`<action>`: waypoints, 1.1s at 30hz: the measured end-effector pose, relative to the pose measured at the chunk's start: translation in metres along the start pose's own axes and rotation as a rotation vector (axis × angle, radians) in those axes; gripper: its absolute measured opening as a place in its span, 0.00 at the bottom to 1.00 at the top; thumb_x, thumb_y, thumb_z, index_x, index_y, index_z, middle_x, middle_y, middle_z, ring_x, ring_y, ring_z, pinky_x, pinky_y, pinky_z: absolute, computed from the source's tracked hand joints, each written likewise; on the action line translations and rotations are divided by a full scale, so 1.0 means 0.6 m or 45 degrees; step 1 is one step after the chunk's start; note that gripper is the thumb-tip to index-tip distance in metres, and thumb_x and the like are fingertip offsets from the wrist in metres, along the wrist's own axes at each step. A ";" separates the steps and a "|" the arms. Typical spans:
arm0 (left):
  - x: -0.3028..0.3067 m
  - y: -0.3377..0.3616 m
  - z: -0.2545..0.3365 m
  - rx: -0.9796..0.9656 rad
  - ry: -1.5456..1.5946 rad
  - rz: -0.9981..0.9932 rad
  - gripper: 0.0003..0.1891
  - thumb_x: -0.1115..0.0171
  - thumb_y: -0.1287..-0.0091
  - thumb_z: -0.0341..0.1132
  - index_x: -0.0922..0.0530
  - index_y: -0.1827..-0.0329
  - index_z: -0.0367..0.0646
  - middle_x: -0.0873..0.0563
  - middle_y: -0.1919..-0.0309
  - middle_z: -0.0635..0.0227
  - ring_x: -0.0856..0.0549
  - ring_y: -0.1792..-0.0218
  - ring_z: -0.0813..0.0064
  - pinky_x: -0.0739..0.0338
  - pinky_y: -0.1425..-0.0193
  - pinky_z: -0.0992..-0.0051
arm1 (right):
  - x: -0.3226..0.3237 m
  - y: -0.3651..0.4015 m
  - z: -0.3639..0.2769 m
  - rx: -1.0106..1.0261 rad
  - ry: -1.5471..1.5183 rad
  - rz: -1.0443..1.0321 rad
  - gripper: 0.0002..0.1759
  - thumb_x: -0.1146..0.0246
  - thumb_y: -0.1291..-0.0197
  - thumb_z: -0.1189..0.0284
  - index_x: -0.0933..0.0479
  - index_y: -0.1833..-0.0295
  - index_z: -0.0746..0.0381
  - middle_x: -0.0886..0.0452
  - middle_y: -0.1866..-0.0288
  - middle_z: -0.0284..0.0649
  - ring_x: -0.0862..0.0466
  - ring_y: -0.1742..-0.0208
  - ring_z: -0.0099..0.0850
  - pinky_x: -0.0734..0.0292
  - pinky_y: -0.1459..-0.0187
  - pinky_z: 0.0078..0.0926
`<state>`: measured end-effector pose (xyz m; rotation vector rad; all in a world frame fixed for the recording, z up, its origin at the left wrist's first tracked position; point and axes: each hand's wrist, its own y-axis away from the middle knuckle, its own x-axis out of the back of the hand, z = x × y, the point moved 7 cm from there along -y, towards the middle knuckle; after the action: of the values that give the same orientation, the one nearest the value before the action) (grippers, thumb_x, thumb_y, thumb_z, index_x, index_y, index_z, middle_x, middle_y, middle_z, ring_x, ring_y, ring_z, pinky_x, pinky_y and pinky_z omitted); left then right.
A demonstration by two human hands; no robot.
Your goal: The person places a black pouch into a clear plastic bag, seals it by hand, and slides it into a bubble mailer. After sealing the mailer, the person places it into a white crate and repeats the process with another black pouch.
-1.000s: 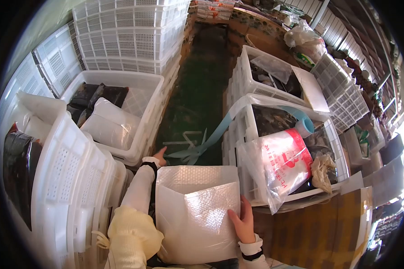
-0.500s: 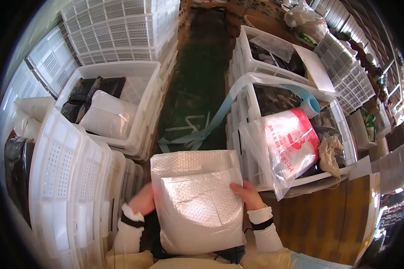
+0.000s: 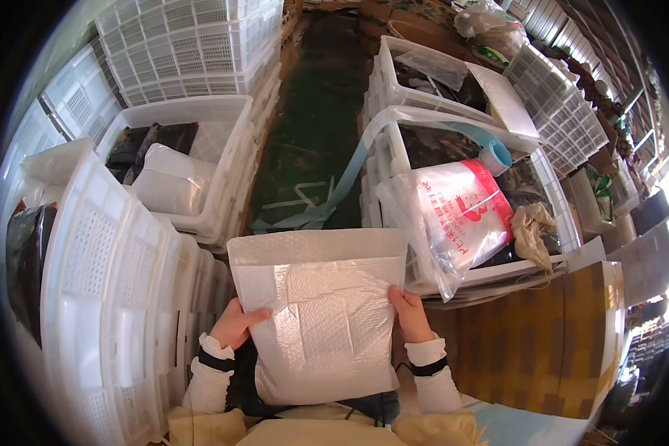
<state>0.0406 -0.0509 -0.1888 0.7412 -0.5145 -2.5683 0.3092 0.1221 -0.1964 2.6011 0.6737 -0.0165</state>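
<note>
A silvery-white bubble mailer bag (image 3: 327, 320) is held up in front of my lap, its flap edge at the top. Through its translucent front a flat rectangular shape shows, but I cannot make out what it is. My left hand (image 3: 236, 324) grips the bag's left edge, thumb over the front. On the opposite edge, my right hand (image 3: 411, 315) pinches it between thumb and fingers, most of them hidden behind. Both wrists have white sleeves with black bands.
White plastic crates (image 3: 108, 290) are stacked at left, one holding black bags and a white padded packet (image 3: 172, 180). At right, a crate (image 3: 416, 279) bears a red-printed plastic bag (image 3: 461, 212) and a blue tape roll (image 3: 496, 157). A taped cardboard box (image 3: 528, 349) stands nearby.
The bag has risen slightly and shifted in my hands. My left thumb now lies across its front at the left edge, and my right hand has moved up a little.
</note>
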 end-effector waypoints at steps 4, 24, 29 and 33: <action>-0.001 0.001 0.000 -0.087 -0.140 0.057 0.20 0.34 0.42 0.28 0.25 0.47 0.31 0.17 0.54 0.59 0.18 0.55 0.70 0.25 0.48 0.72 | -0.003 -0.008 0.019 -0.011 -0.376 -0.008 0.18 0.41 0.35 0.64 0.26 0.49 0.68 0.20 0.56 0.34 0.22 0.56 0.22 0.29 0.53 0.21; 0.014 -0.019 0.000 -0.224 -0.268 -0.059 0.18 0.31 0.52 0.24 0.20 0.55 0.35 0.15 0.62 0.59 0.17 0.59 0.65 0.22 0.50 0.69 | -0.005 -0.020 0.008 0.048 -0.061 -0.375 0.16 0.31 0.53 0.78 0.22 0.56 0.68 0.18 0.57 0.43 0.19 0.54 0.31 0.26 0.50 0.25; -0.019 -0.014 0.020 -0.362 -0.124 -0.567 0.07 0.31 0.52 0.29 0.17 0.71 0.35 0.15 0.70 0.56 0.17 0.56 0.58 0.24 0.44 0.61 | -0.035 -0.014 -0.031 0.303 -0.120 -0.727 0.05 0.34 0.51 0.78 0.21 0.68 0.68 0.17 0.63 0.47 0.18 0.57 0.37 0.25 0.49 0.29; -0.019 -0.013 0.019 -0.463 -0.168 -0.690 0.09 0.29 0.52 0.31 0.17 0.70 0.36 0.16 0.67 0.57 0.18 0.53 0.57 0.25 0.43 0.59 | -0.045 0.010 -0.048 0.437 -0.210 -0.806 0.04 0.35 0.50 0.78 0.21 0.67 0.66 0.18 0.62 0.47 0.19 0.55 0.38 0.28 0.42 0.36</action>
<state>0.0405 -0.0364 -0.1785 0.6466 0.1503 -3.0976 0.2852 0.1176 -0.1646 2.5314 1.5058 -0.5790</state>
